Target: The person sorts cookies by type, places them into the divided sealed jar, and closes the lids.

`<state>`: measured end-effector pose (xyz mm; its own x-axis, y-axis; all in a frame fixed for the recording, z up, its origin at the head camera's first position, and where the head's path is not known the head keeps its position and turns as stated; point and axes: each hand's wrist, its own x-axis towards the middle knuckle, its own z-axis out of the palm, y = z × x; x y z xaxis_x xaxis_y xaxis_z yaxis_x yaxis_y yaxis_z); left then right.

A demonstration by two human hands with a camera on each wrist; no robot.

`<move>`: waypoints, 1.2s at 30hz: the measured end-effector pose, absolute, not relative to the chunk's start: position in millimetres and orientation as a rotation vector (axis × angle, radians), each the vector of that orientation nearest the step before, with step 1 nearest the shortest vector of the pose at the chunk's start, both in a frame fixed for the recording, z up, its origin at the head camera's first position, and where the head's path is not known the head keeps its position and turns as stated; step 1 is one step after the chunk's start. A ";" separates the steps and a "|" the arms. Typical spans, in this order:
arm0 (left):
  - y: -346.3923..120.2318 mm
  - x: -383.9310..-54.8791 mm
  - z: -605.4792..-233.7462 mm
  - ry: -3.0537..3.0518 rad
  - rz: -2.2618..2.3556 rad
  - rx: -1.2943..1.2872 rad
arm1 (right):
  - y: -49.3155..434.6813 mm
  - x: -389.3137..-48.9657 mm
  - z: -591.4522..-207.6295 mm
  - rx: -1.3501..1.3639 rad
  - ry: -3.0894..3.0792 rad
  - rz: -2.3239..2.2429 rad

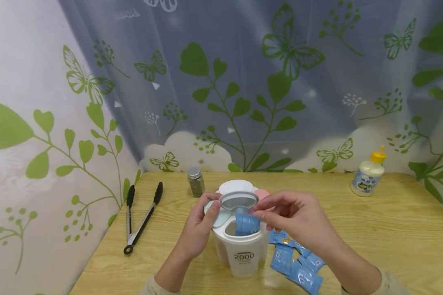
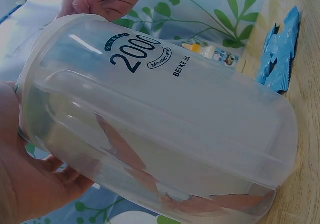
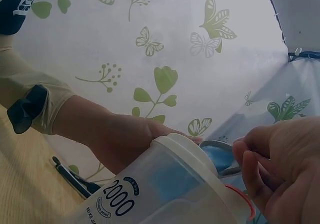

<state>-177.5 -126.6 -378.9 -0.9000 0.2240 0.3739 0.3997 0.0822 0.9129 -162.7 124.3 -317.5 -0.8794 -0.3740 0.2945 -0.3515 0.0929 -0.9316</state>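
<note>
A clear storage canister [image 1: 243, 260] with a white lid and "2000" printed on its front stands on the table, one lid flap [image 1: 239, 200] raised. My left hand [image 1: 200, 223] grips the lid's left side, thumb on top near the flap. A blue sachet [image 1: 247, 225] stands partly inside the opening, its top end pinched between the thumb and fingers of my right hand [image 1: 297, 215]. Through the canister wall, the right wrist view shows the sachet's lower part as a blue blur [image 3: 172, 181]. Several more blue sachets [image 1: 304, 276] lie just right of the canister.
Black-tipped tongs [image 1: 144, 223] lie spread at the table's left. Behind the canister stands a small spice jar [image 1: 196, 183] with a metal cap. A bottle [image 1: 368, 174] with a yellow nozzle is at the back right. A printed curtain [image 1: 243, 102] hangs along the table's back edge.
</note>
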 end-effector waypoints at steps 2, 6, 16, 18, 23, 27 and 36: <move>-126.8 -177.5 -379.1 -2.204 -1.942 -0.635 | 125.0 -163.5 -319.0 -0.771 2.286 -1.946; -126.7 -177.5 -379.2 -2.200 -1.947 -0.632 | 127.5 -165.7 -321.7 -0.707 2.252 -1.942; -127.1 -178.0 -378.7 -2.193 -1.945 -0.648 | 149.8 -174.4 -336.4 -0.715 2.077 -2.041; -126.9 -177.9 -378.8 -2.196 -1.950 -0.645 | 154.6 -175.2 -338.9 -0.715 2.067 -2.047; -127.0 -177.9 -379.6 -2.202 -1.946 -0.640 | 165.7 -176.3 -343.4 -0.729 2.085 -2.050; -127.3 -177.9 -380.0 -2.204 -1.945 -0.634 | 175.4 -177.1 -347.2 -0.750 2.097 -2.057; -127.1 -177.9 -378.7 -2.194 -1.960 -0.644 | 196.9 -180.9 -358.6 -0.770 2.100 -2.020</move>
<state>-177.9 -127.1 -378.7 -0.9005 0.2260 0.3716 0.3947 0.0656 0.9165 -180.9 196.9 -358.6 -0.8619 -0.4398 0.2523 -0.2691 -0.0249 -0.9628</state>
